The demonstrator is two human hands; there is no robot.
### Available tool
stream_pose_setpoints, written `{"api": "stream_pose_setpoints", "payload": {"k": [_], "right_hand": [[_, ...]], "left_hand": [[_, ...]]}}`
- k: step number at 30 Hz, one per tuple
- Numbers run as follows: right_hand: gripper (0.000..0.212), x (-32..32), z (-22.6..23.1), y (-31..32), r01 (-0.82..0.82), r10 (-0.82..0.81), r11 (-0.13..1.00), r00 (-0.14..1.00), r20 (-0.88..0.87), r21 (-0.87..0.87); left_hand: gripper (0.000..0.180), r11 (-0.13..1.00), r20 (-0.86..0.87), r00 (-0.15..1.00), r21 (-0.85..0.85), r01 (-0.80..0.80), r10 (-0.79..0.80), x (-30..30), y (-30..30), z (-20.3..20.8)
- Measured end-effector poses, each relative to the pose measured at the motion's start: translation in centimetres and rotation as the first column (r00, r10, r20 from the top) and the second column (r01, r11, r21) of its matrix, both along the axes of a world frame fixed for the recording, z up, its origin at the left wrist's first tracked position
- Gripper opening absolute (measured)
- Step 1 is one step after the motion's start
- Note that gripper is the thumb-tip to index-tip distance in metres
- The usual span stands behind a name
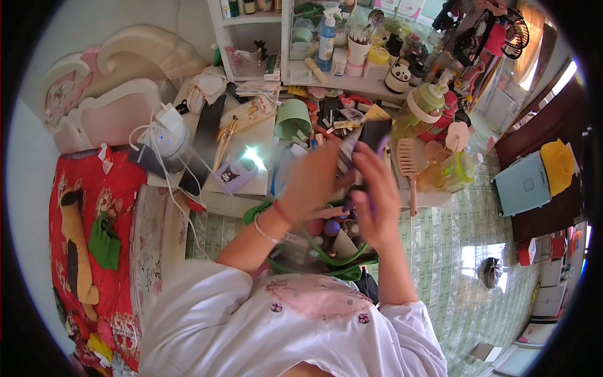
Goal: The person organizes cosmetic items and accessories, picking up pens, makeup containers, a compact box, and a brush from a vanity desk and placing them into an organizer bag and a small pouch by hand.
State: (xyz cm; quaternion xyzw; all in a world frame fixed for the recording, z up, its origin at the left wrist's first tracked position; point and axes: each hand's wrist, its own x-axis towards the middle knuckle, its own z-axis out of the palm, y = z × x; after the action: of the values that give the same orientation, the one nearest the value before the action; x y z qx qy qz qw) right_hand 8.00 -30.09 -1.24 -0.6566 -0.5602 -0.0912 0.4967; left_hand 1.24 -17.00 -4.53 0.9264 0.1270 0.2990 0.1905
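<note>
Both hands are raised over the front edge of a cluttered dressing table [254,182], close together. My left hand [312,173], with a red string and a pale bangle at the wrist, is smeared by motion and its fingers are hard to read. My right hand [379,191] curls its fingers round dark, partly purple items that I cannot make out. Just below them, against my body, is a green-rimmed bag [342,259] holding several bottles and small cosmetics. A green cup [293,119] lies on its side behind my left hand. A wooden-handled hairbrush [408,164] lies right of my right hand.
Bottles, including a green pump bottle [424,110], crowd the table's right end. A panda-shaped jar [397,76] stands on the shelf behind. White cables run from a round power strip [168,138] at left. A bed with a red cover [94,188] stands further left.
</note>
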Motion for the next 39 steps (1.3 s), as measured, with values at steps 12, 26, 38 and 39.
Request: {"api": "stream_pose_setpoints", "payload": {"k": [12, 26, 38, 39], "right_hand": [[0.038, 6.6, -1.5, 1.8, -0.035, -0.189, 0.917, 0.840, -0.509, -0.398], [0.022, -3.2, -6.8, 1.8, 0.275, -0.288, 0.906, 0.958, 0.008, -0.323], [0.014, -4.6, -6.8, 1.8, -0.026, 0.045, 0.999, 0.468, -0.883, 0.037], [0.014, -4.6, -6.8, 1.6, -0.028, 0.048, 0.999, 0.468, -0.883, 0.039]], "left_hand": [[0.050, 0.995, 0.048, 0.996, -0.058, 0.082, -0.079, -4.8, -1.7, 1.3], [0.047, 0.986, 0.174, 0.975, -0.121, -0.117, 0.137, -2.1, -3.4, 0.6], [0.060, 0.938, 0.207, 0.916, -0.041, -0.344, 0.345, -1.8, -3.0, -0.2], [0.061, 0.949, 0.205, 0.927, -0.057, -0.311, 0.316, -1.8, -3.1, -0.1]]}}
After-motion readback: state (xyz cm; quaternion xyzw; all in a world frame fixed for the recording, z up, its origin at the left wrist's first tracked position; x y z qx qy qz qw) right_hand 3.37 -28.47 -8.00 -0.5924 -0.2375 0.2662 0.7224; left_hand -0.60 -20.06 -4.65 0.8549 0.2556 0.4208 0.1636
